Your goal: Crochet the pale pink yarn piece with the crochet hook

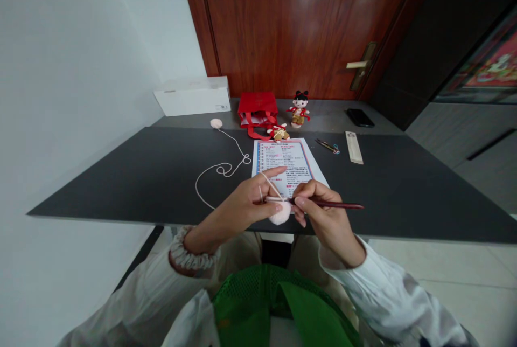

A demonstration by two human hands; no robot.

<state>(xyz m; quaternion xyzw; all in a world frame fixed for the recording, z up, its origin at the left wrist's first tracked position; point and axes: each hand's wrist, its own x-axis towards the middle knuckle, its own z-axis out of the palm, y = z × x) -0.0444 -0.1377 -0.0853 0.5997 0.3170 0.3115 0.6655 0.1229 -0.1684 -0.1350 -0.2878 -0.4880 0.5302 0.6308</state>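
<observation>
Your right hand [325, 212] is clamped on a crochet hook [329, 203], held between thumb and fingers. The dark shaft runs out to the right, and the pale tip crosses to your left fingers. Your left hand [236, 209] is closed on a fluffy pink piece [280, 214], which hangs just under the hook, between the two close-set hands, over the table's [121, 185] near edge.

Pink yarn [220, 170] passes over your left index finger, then trails in loops across the table's left half to a yarn ball [216, 123] at the far edge.

A printed sheet [283, 161] lies just beyond your hands, mid-table. Right of it are a ruler [354, 147] and a small metal tool [327, 146]. Farther back stand a red bag [257, 110], a doll [299, 110], a white box [191, 96] and a phone [359, 117].
</observation>
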